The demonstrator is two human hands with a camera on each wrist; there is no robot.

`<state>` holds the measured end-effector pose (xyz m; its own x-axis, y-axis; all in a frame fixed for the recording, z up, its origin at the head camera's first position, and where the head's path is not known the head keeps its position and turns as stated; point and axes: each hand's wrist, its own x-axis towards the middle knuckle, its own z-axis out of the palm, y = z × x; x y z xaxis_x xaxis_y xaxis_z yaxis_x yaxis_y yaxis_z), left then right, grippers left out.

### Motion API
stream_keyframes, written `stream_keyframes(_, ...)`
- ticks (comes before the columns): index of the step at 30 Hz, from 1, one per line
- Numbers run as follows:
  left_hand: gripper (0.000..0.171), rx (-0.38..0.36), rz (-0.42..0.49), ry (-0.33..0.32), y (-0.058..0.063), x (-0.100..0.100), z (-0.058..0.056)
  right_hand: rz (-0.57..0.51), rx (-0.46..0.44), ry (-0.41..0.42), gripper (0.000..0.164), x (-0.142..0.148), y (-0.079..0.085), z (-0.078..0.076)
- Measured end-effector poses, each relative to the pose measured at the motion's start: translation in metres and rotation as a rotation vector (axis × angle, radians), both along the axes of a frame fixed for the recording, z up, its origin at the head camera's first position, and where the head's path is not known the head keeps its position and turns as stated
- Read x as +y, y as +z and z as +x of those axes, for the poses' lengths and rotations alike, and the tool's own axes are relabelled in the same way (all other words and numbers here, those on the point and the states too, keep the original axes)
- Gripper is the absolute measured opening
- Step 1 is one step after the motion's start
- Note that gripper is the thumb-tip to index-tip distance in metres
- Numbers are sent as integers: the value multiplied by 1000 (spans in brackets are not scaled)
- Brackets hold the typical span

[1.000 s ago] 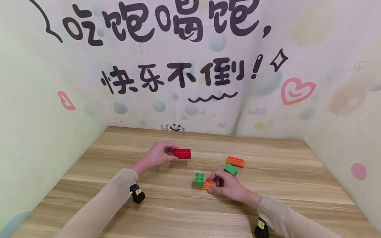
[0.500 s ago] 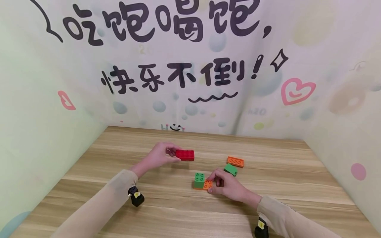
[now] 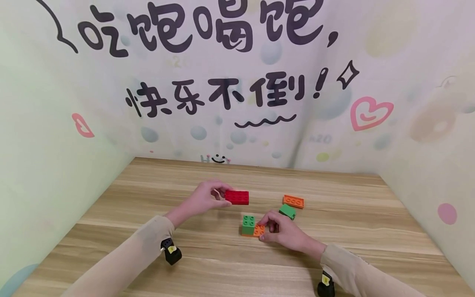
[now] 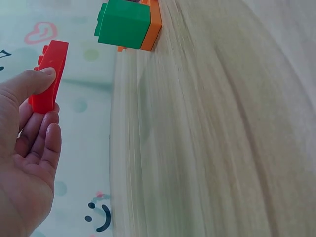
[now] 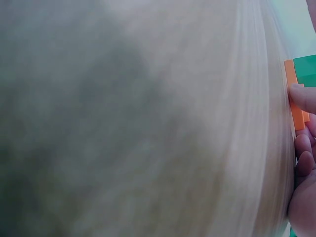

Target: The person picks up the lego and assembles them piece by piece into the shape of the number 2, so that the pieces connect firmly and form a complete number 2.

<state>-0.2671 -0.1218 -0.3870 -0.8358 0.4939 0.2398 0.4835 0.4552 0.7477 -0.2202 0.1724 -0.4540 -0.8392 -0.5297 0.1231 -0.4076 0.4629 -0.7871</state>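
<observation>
Between thumb and fingers, my left hand (image 3: 206,199) pinches one end of a red toy brick (image 3: 237,197). In the left wrist view the red brick (image 4: 50,76) is well above the table, its studs to the left. My right hand (image 3: 287,232) grips the right end of an orange brick plate (image 3: 259,230) lying on the table. On that plate's left half stands a green brick (image 3: 248,225) with its studs up. The red brick is behind and above this green brick. In the right wrist view the thumb presses the orange plate's side (image 5: 295,106).
A second green brick (image 3: 287,211) lies tipped just behind my right hand. Beyond it an orange plate (image 3: 293,201) rests with its hollow underside up. The wooden table (image 3: 208,264) ends at a printed cloth backdrop (image 3: 185,136).
My left hand has carried the red brick to the right and a little nearer, toward the green brick on the plate. The right hand has stayed in place.
</observation>
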Motion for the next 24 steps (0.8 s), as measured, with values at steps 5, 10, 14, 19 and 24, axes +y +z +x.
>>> stream_keyframes(5, 36, 9, -9, -6, 1, 4, 4, 17, 3, -10, 26, -3, 6, 4)
stream_keyframes(10, 36, 0, -8, -11, 2, 8, 9, 21, -7, -18, 26, -4, 7, 4)
stream_keyframes(14, 36, -6, 8, -22, 2, 11, 12, 20, -13, -12, 26, -1, 3, 1)
stream_keyframes(19, 35, -31, 34, -24, -1, 16, 14, 5, -19, 5, 27, 1, 2, -1)
stream_keyframes(24, 36, -63, 37, -34, -5, 21, 19, 19, -12, 6, 26, 2, 2, -1)
